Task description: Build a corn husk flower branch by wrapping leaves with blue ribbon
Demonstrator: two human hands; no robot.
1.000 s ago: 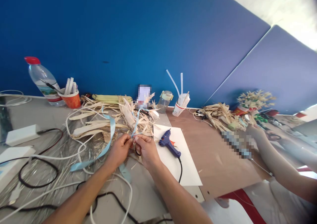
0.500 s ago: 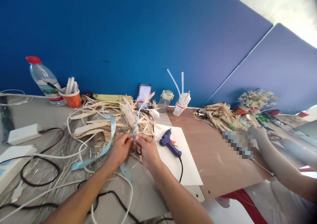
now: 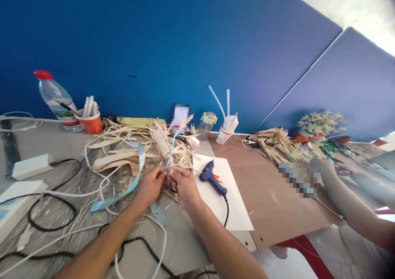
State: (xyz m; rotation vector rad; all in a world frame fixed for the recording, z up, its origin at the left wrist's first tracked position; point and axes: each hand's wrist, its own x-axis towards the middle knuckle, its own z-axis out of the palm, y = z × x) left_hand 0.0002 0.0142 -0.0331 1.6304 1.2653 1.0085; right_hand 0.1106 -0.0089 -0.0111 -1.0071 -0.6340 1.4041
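My left hand (image 3: 150, 185) and my right hand (image 3: 184, 185) meet at the table's middle, fingertips pinched together on a thin light-blue ribbon (image 3: 170, 150) that runs up over a heap of dried corn husks (image 3: 148, 147). A dark scissors ring (image 3: 173, 185) shows at my right hand's fingers. A wider blue ribbon (image 3: 132, 180) curls to the left of my left hand. A blue glue gun (image 3: 211, 177) lies on a white sheet (image 3: 228, 205) just right of my right hand.
White and black cables (image 3: 61, 201) loop over the left table. A water bottle (image 3: 55, 100), an orange cup (image 3: 91, 124), a jar (image 3: 206, 126) and a paper cup (image 3: 225, 131) line the blue wall. Another person's arm (image 3: 348, 205) reaches in at right by more husks (image 3: 274, 141).
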